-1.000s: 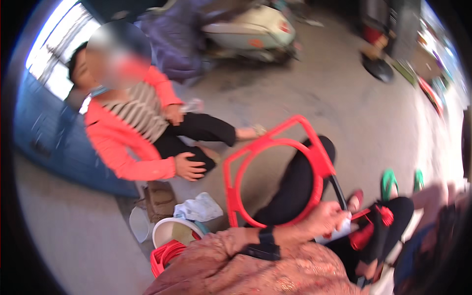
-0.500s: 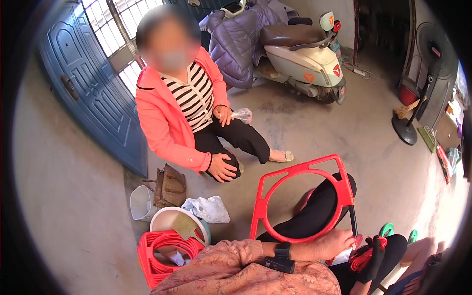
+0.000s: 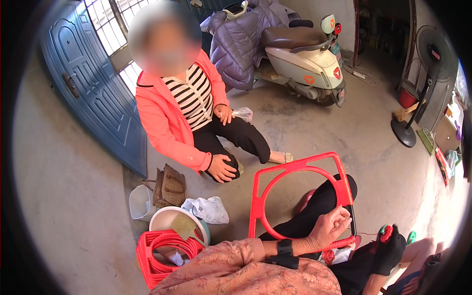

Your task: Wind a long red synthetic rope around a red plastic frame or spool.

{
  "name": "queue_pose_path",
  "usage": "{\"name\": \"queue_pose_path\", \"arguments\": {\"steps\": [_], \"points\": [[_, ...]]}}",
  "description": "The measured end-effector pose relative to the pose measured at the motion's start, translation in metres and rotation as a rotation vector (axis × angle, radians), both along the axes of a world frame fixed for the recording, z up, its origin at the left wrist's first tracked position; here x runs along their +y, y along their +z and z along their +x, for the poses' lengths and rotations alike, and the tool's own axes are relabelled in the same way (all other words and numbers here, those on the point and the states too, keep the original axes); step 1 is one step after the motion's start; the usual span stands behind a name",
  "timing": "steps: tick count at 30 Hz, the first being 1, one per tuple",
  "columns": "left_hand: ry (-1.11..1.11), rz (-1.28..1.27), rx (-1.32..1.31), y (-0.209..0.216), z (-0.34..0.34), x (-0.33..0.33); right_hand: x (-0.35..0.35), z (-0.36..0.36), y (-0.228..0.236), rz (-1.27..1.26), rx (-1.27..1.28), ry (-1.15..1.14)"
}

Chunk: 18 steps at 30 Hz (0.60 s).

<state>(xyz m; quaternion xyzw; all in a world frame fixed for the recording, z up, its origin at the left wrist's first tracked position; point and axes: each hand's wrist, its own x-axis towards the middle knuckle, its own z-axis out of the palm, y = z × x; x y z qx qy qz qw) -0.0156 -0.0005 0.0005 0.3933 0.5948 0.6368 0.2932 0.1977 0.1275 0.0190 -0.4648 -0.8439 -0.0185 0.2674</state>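
Red plastic-looking square frame with round ring opening (image 3: 343, 190) is at 4 o'clock of the view, tilted, a leg in black trousers (image 3: 306, 220) showing through the ring. Left hand (image 3: 332, 228): at the frame's 4 to 5 o'clock edge, fingers bent, next to a narrow black bar (image 3: 352, 222); can't tell if it's gripping. Right hand (image 3: 387, 253): further out at 4 o'clock, in what looks like a black glove, grasping a small red cord bundle (image 3: 387, 233). Thin strand runs between bundle and frame

7 o'clock: second red frame wound with red cord (image 3: 153, 251), just beside a round white basin (image 3: 154, 219). Crumpled white bag (image 3: 210, 210) at the basin's 1 o'clock. 8 o'clock: brown handbag (image 3: 170, 188), translucent white tub (image 3: 139, 203). 10 o'clock: person in pink jacket and striped top (image 3: 160, 125). 1 o'clock: cream scooter (image 3: 314, 64)
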Motion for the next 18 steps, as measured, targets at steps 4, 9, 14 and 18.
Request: {"name": "queue_pose_path", "arguments": {"steps": [4,9,14,18], "points": [[-0.062,-0.016,-0.118,0.001,-0.005,-0.003,-0.031,-0.043,0.036,0.23,-0.079,0.153],[-0.162,0.006,-0.305,-0.024,-0.008,0.005,-0.037,-0.074,0.011,0.201,-0.102,0.68],[-0.067,0.254,-0.403,0.001,0.005,0.005,-0.026,-0.061,-0.02,-0.343,0.59,0.491],[-0.103,0.061,-0.215,0.003,0.001,0.001,-0.013,-0.056,-0.052,-1.287,0.932,0.489]]}}
